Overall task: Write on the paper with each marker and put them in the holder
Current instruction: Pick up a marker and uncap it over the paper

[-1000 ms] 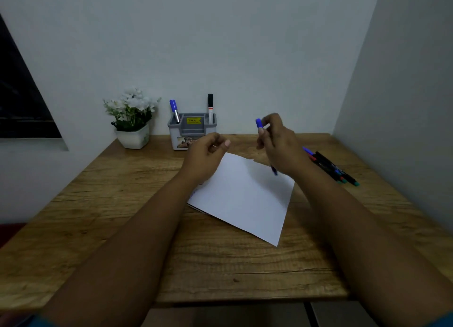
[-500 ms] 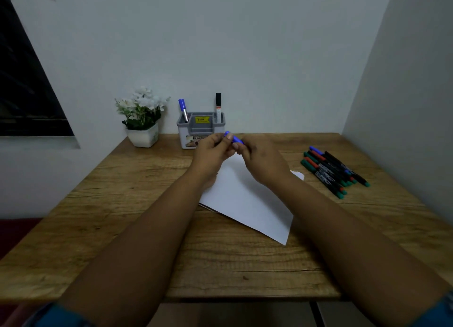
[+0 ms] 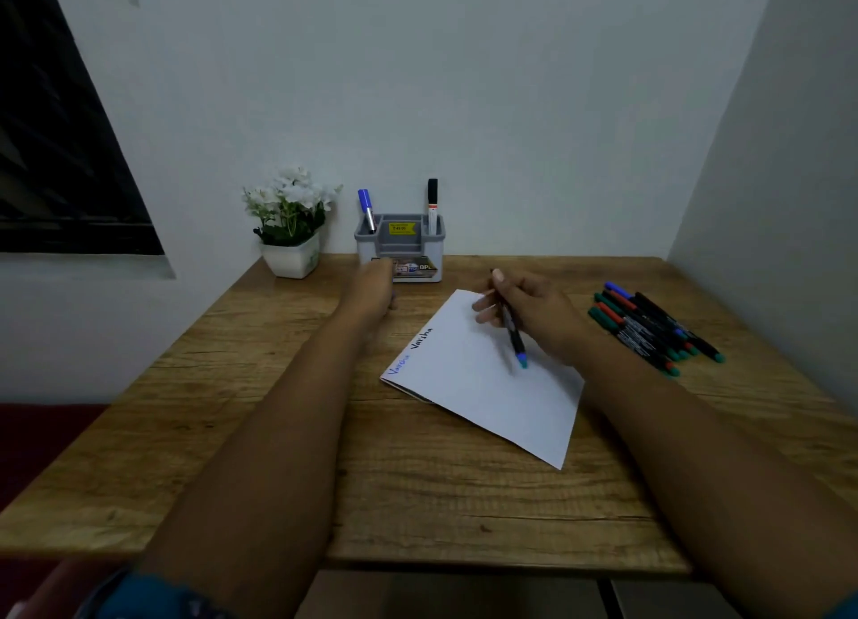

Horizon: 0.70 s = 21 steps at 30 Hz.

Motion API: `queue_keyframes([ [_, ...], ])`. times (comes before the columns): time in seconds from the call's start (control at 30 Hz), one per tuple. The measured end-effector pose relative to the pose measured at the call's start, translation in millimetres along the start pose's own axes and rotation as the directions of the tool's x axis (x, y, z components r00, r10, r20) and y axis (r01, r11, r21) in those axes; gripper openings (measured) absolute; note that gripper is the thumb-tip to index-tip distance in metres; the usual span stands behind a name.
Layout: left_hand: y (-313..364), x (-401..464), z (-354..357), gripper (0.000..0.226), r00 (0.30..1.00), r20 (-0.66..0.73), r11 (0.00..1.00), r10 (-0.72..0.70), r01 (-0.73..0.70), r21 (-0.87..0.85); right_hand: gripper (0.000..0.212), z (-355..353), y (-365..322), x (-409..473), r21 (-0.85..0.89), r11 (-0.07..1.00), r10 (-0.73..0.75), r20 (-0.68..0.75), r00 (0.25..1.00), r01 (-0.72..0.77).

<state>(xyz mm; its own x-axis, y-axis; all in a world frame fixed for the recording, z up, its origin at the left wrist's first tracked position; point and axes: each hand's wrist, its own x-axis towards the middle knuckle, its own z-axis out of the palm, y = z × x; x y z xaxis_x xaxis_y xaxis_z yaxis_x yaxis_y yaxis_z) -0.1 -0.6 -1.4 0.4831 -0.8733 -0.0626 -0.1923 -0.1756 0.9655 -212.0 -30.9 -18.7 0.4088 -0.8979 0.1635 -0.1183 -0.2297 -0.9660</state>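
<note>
My right hand [image 3: 534, 312] grips a black marker [image 3: 510, 328] with a blue end over the white paper [image 3: 487, 386], mid-surface. Left hand [image 3: 371, 288] is blurry near the holder [image 3: 400, 247], can't tell its grip.

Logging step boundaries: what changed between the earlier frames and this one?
The hands parted: the left hand drew back toward the holder, apparently taking the cap; the right hand brought the marker over the paper. Holder, its two markers and the spare markers stayed.
</note>
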Motion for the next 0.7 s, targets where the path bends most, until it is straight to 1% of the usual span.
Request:
queue_keyframes([
  [0.03,-3.3,1.8,-0.5,0.023,1.000,0.003,0.999,-0.014,0.014,0.029,0.029,0.5,3.0,1.0,0.073,0.997,0.036,0.045,0.998,-0.039],
  [0.07,-6.0,3.0,-0.9,0.024,1.000,0.016,0.997,-0.010,0.008,0.071,0.029,0.1,5.7,2.4,0.082,0.995,0.047,0.093,0.995,-0.055],
  [0.1,-9.1,3.9,-1.3,0.025,0.999,0.051,0.989,0.006,-0.014,0.145,0.030,-0.7,6.9,3.0,0.033,0.998,0.044,0.139,0.989,-0.049],
  [0.13,-12.5,5.7,-1.4,0.023,0.996,0.090,0.969,0.030,-0.051,0.243,0.036,-2.7,9.3,4.6,-0.077,0.997,0.039,0.167,0.985,-0.026],
  [0.17,-14.3,4.1,-1.9,0.018,0.991,0.122,0.939,0.044,-0.083,0.334,0.043,-2.7,9.2,4.1,-0.232,0.973,0.021,0.177,0.984,0.020],
  [0.2,-16.9,2.5,-2.5,0.016,0.987,0.153,0.906,0.047,-0.107,0.410,0.045,-2.9,10.6,4.9,-0.417,0.906,-0.002,0.168,0.986,0.073],
  [0.23,-19.7,2.5,-3.1,0.026,0.982,0.179,0.880,0.054,-0.132,0.456,0.042,-2.2,11.2,5.9,-0.564,0.816,-0.029,0.178,0.984,0.126],
  [0.27,-21.4,3.3,-3.2,0.035,0.974,0.212,0.867,0.073,-0.167,0.469,0.037,-1.3,11.9,6.9,-0.657,0.736,-0.034,0.206,0.978,0.164],
  [0.3,-21.7,2.9,-3.0,0.040,0.963,0.256,0.878,0.083,-0.192,0.438,0.033,0.8,11.1,6.7,-0.711,0.680,-0.014,0.232,0.973,0.180],
  [0.37,-24.2,3.1,-3.1,0.037,0.930,0.355,0.910,0.098,-0.228,0.346,0.033,4.8,8.7,6.7,-0.778,0.594,-0.001,0.254,0.967,0.205],
  [0.43,-27.0,4.9,-2.9,0.036,0.889,0.450,0.933,0.088,-0.232,0.276,0.032,5.7,4.3,5.5,-0.814,0.518,-0.059,0.273,0.960,0.263],
  [0.47,-28.7,6.2,-1.9,0.040,0.873,0.482,0.940,0.078,-0.225,0.256,0.031,5.5,2.3,4.3,-0.812,0.506,-0.104,0.278,0.955,0.292],
  [0.5,-29.0,6.6,-0.3,0.043,0.866,0.497,0.940,0.061,-0.216,0.262,0.030,6.3,0.2,1.8,-0.776,0.552,-0.152,0.265,0.952,0.305],
  [0.53,-28.7,7.2,1.1,0.046,0.863,0.504,0.937,0.037,-0.205,0.283,0.032,8.0,-0.6,1.1,-0.688,0.670,-0.174,0.219,0.960,0.279],
  [0.57,-28.3,6.2,2.2,0.046,0.858,0.513,0.933,0.017,-0.198,0.301,0.035,11.0,-1.5,0.0,-0.536,0.819,-0.145,0.152,0.978,0.205],
  [0.6,-25.9,2.5,2.4,0.045,0.856,0.517,0.933,-0.007,-0.181,0.312,0.038,14.7,-1.2,0.8,-0.349,0.931,-0.074,0.094,0.993,0.103],
  [0.63,-23.8,-0.2,3.1,0.047,0.859,0.512,0.933,-0.028,-0.162,0.322,0.037,18.9,1.2,3.0,-0.179,0.984,-0.003,0.056,0.998,0.013],
  [0.67,-23.2,0.0,4.3,0.045,0.861,0.507,0.935,-0.040,-0.147,0.324,0.032,22.8,4.2,5.8,-0.062,0.998,0.037,0.041,0.998,-0.034],
  [0.7,-22.9,-0.1,5.1,0.040,0.864,0.502,0.936,-0.039,-0.144,0.320,0.026,25.9,7.0,8.1,-0.019,0.999,0.042,0.043,0.998,-0.041],
])
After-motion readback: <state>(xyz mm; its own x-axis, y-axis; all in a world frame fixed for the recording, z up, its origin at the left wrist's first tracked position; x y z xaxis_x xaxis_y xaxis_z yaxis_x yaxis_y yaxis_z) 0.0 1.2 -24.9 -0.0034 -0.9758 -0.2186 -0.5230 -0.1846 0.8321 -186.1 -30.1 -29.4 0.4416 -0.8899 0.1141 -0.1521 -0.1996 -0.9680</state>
